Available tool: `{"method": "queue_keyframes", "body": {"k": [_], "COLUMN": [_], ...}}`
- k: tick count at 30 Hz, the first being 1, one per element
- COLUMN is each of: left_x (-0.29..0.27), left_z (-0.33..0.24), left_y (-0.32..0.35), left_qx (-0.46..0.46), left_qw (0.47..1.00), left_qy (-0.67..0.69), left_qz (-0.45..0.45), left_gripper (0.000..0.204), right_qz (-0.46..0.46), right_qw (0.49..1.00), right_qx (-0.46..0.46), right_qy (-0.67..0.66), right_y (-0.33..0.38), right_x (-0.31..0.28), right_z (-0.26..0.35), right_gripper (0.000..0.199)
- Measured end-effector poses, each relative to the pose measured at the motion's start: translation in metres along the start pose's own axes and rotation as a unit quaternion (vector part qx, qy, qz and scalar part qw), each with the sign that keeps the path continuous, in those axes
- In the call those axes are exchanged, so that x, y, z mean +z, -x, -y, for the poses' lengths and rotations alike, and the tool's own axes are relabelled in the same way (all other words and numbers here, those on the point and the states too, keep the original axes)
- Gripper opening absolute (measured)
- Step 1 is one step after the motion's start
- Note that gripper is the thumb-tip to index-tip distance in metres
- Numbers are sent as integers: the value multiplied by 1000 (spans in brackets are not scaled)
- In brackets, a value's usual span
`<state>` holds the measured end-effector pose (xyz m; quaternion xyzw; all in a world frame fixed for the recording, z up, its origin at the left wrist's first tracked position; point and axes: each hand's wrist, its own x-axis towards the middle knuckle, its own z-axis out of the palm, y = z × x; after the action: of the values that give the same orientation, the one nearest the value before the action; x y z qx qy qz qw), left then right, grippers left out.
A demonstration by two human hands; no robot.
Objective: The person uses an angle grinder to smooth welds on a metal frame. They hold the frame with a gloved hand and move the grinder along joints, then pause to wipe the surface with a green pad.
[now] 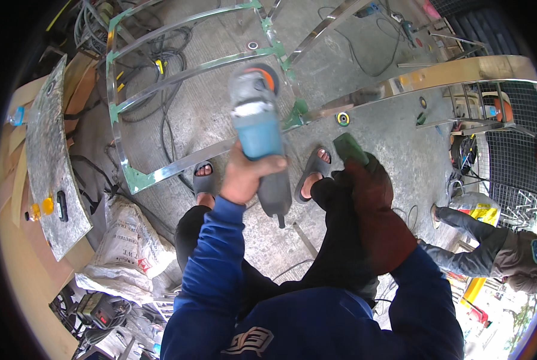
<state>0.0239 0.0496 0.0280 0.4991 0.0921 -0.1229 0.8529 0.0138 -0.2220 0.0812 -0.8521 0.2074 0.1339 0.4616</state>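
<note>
My left hand (244, 178), bare, grips the body of a blue and grey angle grinder (257, 129) whose disc end points away from me toward a polished steel frame (178, 75) lying on the concrete. My right hand (373, 204) wears a dark red work glove and holds a small green block (349, 148) near my right knee. My feet in grey slide sandals stand just below the frame's near bar. The grinder looks blurred.
Green-taped joints (295, 114) mark the frame. A flap disc (343, 119) lies on the floor. A metal sheet (49, 159) rests on wood at left, white sacks (127, 240) at lower left, cables at top left. Another person (496, 246) crouches at right beside a wire mesh rack (511, 162).
</note>
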Motion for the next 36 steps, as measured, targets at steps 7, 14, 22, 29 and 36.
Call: {"method": "queue_keyframes", "body": {"k": [7, 14, 22, 29, 36], "left_x": [-21, -29, -21, -25, -28], "left_z": [-31, -34, -29, -32, -31], "left_y": [20, 13, 7, 6, 5], "left_qx": [50, 59, 44, 47, 46], "left_qw": [990, 988, 985, 985, 983], "left_qy": [73, 83, 85, 74, 83], "left_qz": [-107, -118, -143, -146, -157], "left_gripper": [67, 69, 71, 71, 70], "right_qz": [204, 345, 120, 174, 151], "right_qw": [860, 595, 555, 626, 631], "right_qx": [139, 87, 319, 181, 211], "right_qy": [-447, -721, -758, -738, -731], "right_y": [19, -49, -40, -22, -33], "right_x": [66, 133, 133, 127, 129], "right_z": [28, 4, 31, 40, 16], "right_gripper": [43, 31, 35, 37, 34]}}
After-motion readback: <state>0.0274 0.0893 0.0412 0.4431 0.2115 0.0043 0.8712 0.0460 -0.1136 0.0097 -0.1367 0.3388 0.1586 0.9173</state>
